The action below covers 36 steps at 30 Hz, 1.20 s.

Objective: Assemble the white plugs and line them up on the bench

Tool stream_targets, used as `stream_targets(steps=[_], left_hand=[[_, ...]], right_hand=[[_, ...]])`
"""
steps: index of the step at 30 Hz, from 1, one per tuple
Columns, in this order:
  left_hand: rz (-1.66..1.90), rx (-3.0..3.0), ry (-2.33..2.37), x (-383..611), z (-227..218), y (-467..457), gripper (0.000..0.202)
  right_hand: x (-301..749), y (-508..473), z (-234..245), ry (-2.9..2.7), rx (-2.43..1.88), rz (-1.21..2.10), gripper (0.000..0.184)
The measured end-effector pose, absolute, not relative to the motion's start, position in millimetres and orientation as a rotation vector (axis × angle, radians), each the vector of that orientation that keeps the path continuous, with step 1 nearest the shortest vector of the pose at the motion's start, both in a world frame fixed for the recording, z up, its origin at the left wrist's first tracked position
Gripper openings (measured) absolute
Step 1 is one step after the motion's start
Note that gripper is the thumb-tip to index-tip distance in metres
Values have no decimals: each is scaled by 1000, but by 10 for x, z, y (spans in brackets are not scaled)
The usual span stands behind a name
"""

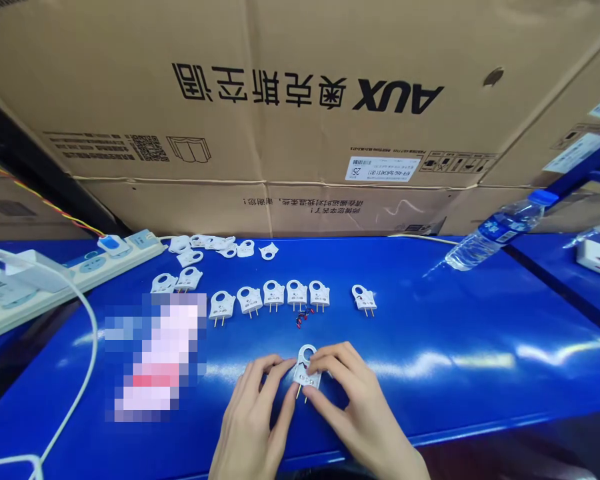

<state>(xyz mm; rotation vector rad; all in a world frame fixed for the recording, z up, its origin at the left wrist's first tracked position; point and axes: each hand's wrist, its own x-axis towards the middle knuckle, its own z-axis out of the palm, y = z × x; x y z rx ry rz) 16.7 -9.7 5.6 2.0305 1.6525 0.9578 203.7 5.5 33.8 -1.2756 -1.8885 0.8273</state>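
Observation:
Between my hands, near the front of the blue table, is a white two-pin plug [307, 380] with a ring-shaped handle at its far end. Its metal pins point toward me. My left hand [256, 408] grips its left side with thumb and fingertips. From the right, the fingertips of my right hand [354, 400] press on the upper part of the plug, with the thumb by the pins. Just beyond lies a small bunch of red and black wire pieces [304, 317]. Similar plugs stand in a row behind it, one plug [364, 300] apart at the right.
More white ring-shaped pieces [245, 249] lie at the back of the blue table [430, 413]. Left are a power strip [93, 265], a white cable [94, 327] and a blurred-out item [167, 353]. A water bottle [500, 233] lies tilted at right before a large carton [290, 147].

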Motion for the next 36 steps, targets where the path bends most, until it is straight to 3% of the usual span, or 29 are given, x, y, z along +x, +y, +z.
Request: stream_targets(steps=[8,23,36], left_hand=[[893,2190,1636,104,41,-55,31],[921,2103,1688,182,68,-105,29],[912,2096,1685,192,82,-104,29]], right_hand=[[2427,146,414,-2120,-1399,635,5],[2735,836,570,-2609,-1453,-236,19],[2697,991,531,-2468,-1478,-131,24]])
